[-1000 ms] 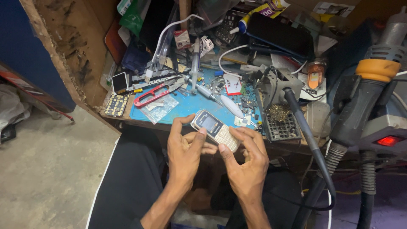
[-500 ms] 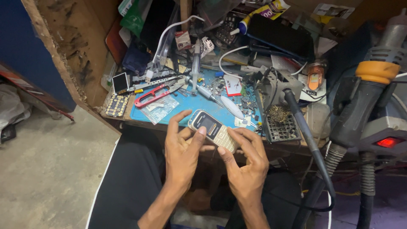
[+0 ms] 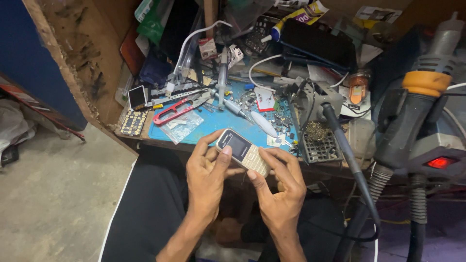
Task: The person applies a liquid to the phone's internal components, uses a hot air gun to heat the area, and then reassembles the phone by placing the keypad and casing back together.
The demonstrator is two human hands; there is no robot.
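Note:
A small gold keypad phone (image 3: 244, 151) with a dark screen is held between both hands above my lap, just in front of the workbench edge. My left hand (image 3: 208, 177) grips its upper end, thumb resting beside the screen. My right hand (image 3: 280, 187) holds the lower keypad end, thumb pressed against the keys. The phone lies tilted, screen end toward the upper left.
A blue work mat (image 3: 228, 123) carries red-handled pliers (image 3: 175, 109), a screwdriver (image 3: 245, 114), small parts and a plastic bag. A keypad board (image 3: 132, 122) lies at the left. A soldering iron stand (image 3: 315, 140) and hot-air station (image 3: 427, 121) stand right. Concrete floor (image 3: 53, 194) lies left.
Both hands stay on the phone; my left thumb has shifted slightly along the screen side and the phone has tilted a little.

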